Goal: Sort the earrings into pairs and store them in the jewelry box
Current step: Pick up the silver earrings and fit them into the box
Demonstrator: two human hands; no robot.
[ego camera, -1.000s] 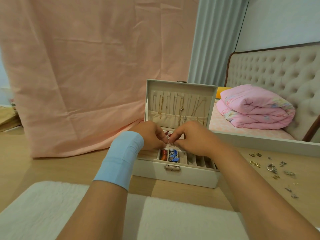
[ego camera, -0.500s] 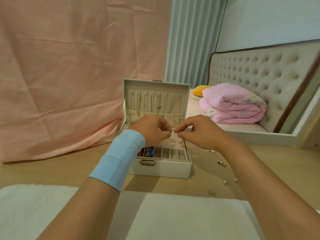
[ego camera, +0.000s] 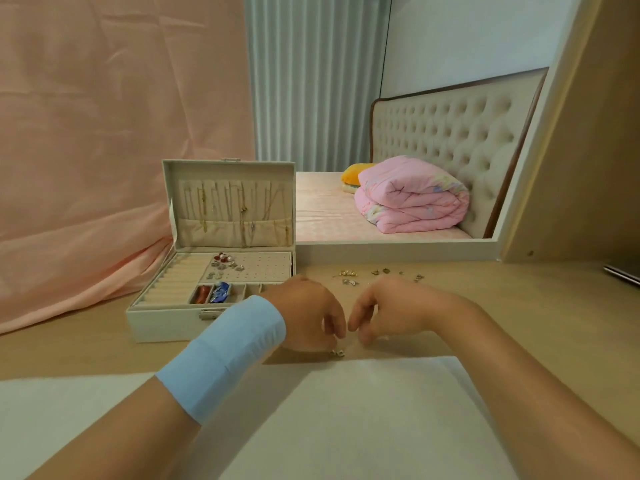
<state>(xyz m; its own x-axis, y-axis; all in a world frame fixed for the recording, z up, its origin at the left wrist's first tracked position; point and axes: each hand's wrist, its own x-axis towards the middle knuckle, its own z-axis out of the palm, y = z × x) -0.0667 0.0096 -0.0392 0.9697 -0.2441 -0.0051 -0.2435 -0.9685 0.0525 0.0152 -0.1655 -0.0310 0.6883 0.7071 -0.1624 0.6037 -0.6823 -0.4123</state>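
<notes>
The cream jewelry box (ego camera: 162, 325) stands open on the wooden table, left of my hands. Several earrings (ego camera: 225, 263) sit on its pin pad, and necklaces hang in the lid (ego camera: 228, 202). Both hands are down on the table to the right of the box, fingers curled downward and nearly meeting. The fingertips of my left hand (ego camera: 311, 317) are right over a small silver earring (ego camera: 338, 353); whether they pinch it is hidden. My right hand (ego camera: 391, 308) shows nothing in its fingers. More loose earrings (ego camera: 349, 277) lie beyond the hands.
A white fluffy mat (ego camera: 346, 417) covers the table's near edge. Behind the box hangs a pink cloth (ego camera: 104, 168). A bed with a folded pink quilt (ego camera: 412, 195) is at the back right, and a dark flat object (ego camera: 621, 273) lies at the far right.
Both hands left the box's pin pad and moved right and down to the table. The view swung right, so the box now sits to the left.
</notes>
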